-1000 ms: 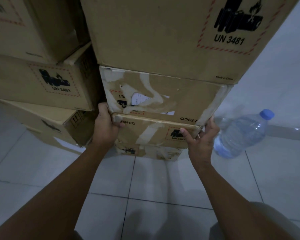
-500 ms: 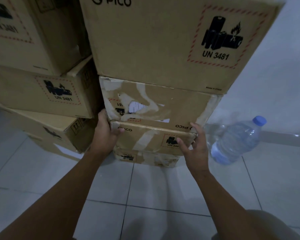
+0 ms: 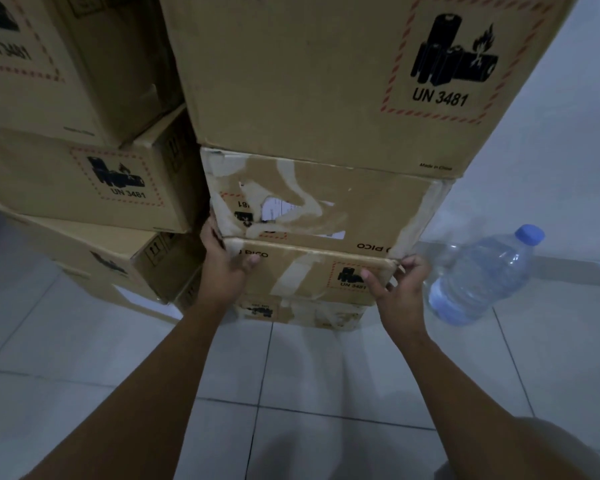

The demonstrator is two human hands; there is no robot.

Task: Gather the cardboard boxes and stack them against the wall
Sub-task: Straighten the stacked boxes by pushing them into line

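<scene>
I see my left hand (image 3: 222,271) gripping the taped box (image 3: 305,277) at its left edge; my right hand (image 3: 400,297) pinches its right corner; a bottle (image 3: 482,275) lies right.

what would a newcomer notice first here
The big box high in the right stack, with its bold UN 3481 battery label. Below it, the left hand and right hand grip the sides of a small taped box low in that stack. A water bottle sits right of it, by the wall.
</scene>
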